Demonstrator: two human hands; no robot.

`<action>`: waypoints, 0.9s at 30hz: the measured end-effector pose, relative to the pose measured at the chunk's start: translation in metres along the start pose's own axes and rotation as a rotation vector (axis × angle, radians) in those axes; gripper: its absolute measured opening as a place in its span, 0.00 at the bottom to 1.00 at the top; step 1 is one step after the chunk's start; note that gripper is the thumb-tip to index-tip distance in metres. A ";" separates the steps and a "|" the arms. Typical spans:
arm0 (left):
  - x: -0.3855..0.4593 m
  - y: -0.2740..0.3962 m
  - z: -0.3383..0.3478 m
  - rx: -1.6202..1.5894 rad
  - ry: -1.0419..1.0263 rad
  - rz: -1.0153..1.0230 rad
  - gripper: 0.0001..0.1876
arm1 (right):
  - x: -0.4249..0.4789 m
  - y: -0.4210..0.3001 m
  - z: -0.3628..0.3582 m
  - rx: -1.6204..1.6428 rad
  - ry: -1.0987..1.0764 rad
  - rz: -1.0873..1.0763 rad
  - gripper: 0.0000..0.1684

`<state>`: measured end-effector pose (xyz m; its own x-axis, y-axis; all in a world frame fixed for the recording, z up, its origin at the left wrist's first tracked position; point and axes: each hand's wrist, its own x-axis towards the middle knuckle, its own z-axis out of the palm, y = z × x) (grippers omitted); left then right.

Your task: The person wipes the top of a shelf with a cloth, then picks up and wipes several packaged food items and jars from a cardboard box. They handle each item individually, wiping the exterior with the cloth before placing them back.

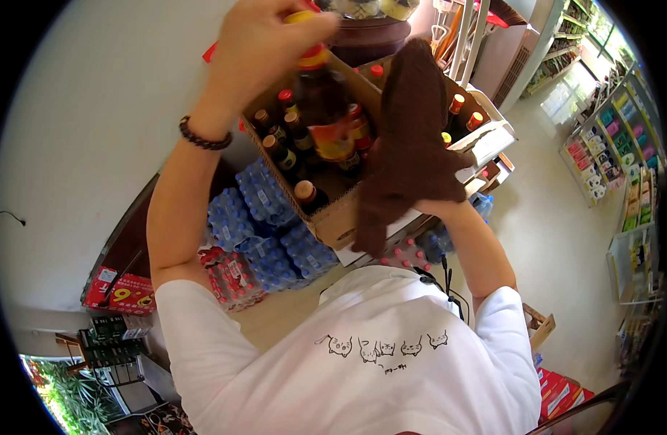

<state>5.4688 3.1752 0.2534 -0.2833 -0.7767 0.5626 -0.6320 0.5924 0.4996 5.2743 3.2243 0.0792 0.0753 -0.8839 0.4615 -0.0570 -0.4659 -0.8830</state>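
My left hand (257, 51), with a dark braided bracelet at its wrist, grips the yellow and red neck of a dark glass bottle (325, 109). The bottle hangs upright over an open cardboard box (333, 215) that holds several capped bottles (282, 152). A dark brown cloth (415, 119) covers most of my right hand (438, 207); only its wrist side shows, and the fingers are hidden. Beside the held bottle, the cloth partly hides the box and a second box (488, 111) with red-capped and yellow-capped bottles (475, 120).
Shrink-wrapped packs of blue-capped bottles (263, 196) and red-capped bottles (230, 277) are stacked below the box's left side. A pale wall (94, 109) rises at left. Stocked shelves (611, 141) line the right beyond the tiled floor (534, 217). A large dark jar base (366, 41) is behind the boxes.
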 end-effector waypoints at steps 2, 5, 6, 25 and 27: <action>0.006 0.057 0.011 0.030 -0.112 -0.004 0.14 | 0.023 -0.004 0.004 -0.146 0.059 -0.115 0.33; 0.004 0.092 0.021 0.002 -0.180 0.058 0.17 | 0.045 -0.012 0.003 -0.319 0.138 -0.232 0.33; 0.005 0.099 0.023 -0.017 -0.208 0.086 0.17 | 0.047 -0.017 -0.003 -0.379 0.162 -0.253 0.34; 0.027 0.061 0.021 -0.460 -0.144 0.293 0.14 | 0.049 -0.040 -0.066 -0.404 0.063 -0.201 0.30; 0.029 0.059 0.023 -0.494 -0.177 0.328 0.14 | 0.033 -0.031 -0.057 -0.412 0.082 -0.199 0.29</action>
<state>5.4062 3.1824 0.2842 -0.5485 -0.5358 0.6420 -0.0950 0.8027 0.5887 5.2220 3.2070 0.1265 0.0465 -0.7684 0.6383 -0.4413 -0.5890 -0.6770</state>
